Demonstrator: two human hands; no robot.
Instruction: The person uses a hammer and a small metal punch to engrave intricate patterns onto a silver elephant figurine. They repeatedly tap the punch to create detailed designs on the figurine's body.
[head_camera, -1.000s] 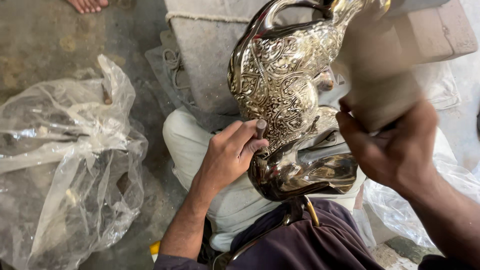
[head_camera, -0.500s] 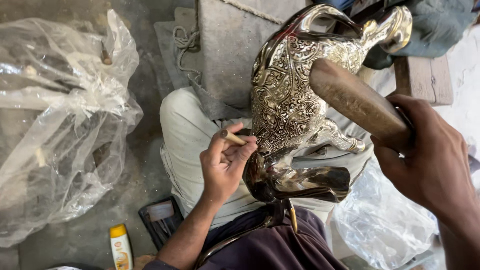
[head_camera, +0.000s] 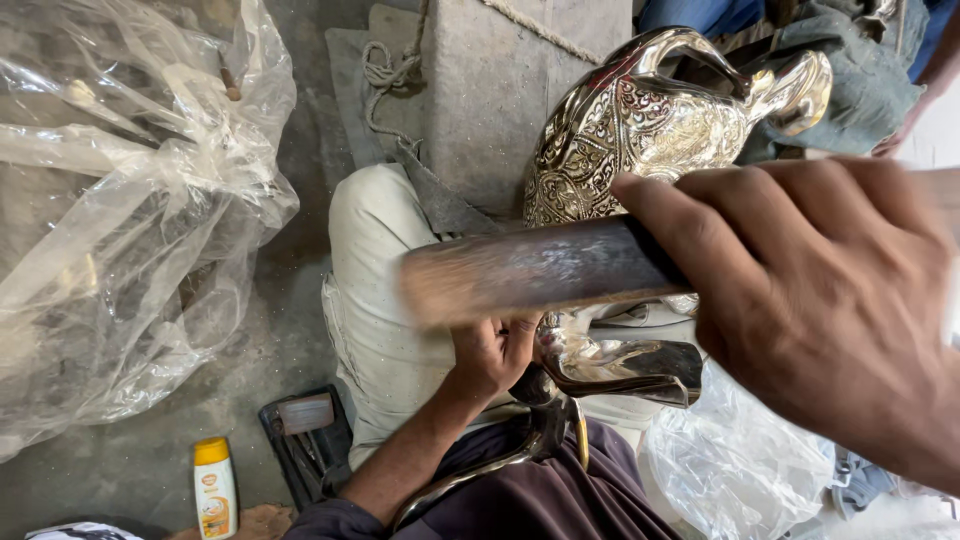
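My right hand (head_camera: 830, 310) has swung the wooden mallet (head_camera: 540, 268) across, fist clenched on its handle. My left hand (head_camera: 495, 352) stays pinched on a small punch, hidden now, against the silver jug (head_camera: 640, 130) on my lap.

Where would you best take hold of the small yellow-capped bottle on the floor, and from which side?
Grip the yellow-capped bottle around its white body, below the cap, probably from its left side: the dark flat case lies close on its right, and the person's left arm sits beyond that. The left hand and right hand are both busy at the ornate metal vessel.

plastic bag (head_camera: 120, 220) left of jug (head_camera: 640, 130)
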